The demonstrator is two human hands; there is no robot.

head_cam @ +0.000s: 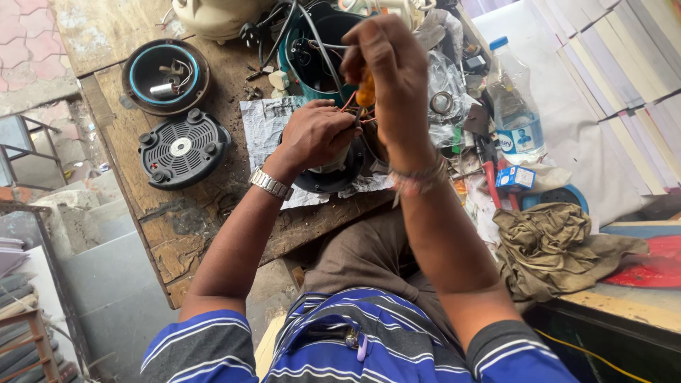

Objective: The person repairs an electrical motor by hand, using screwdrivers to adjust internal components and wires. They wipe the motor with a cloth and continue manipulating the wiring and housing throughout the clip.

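Worn wooden surface (177,248), cracked at the near edge, carrying everything. On it, under both hands, a crumpled sheet of grey paper (264,124); on the paper, a round dark appliance motor base (333,174) with wires rising from it. Left hand (316,135), wristwatch on the wrist, closed over the top of that base, grip narrow and wrapped on the part. Right hand (386,64), thread band on the wrist, raised just above the left, grip pinched shut on an orange-handled tool (366,92) pointing down toward the red wires (347,105) between the two hands.

Judged from the layout, work looks midway: housing already apart, wiring exposed and under the tool, nothing yet closed up again.

Left of the grip, well apart: one round black ring housing with a blue inner rim (164,74) and loose parts inside, and one black vented bottom cover (182,149) with round feet, lying separate. Beyond the grip: one teal open appliance body (312,64) with black cables. Right of the grip: one clear plastic water bottle (514,106) with a blue cap, one crumpled olive-brown rag (553,241), one small blue box (516,177), one red-handled tool (491,181).

Counted: two hands, one base in hand, two detached round parts.
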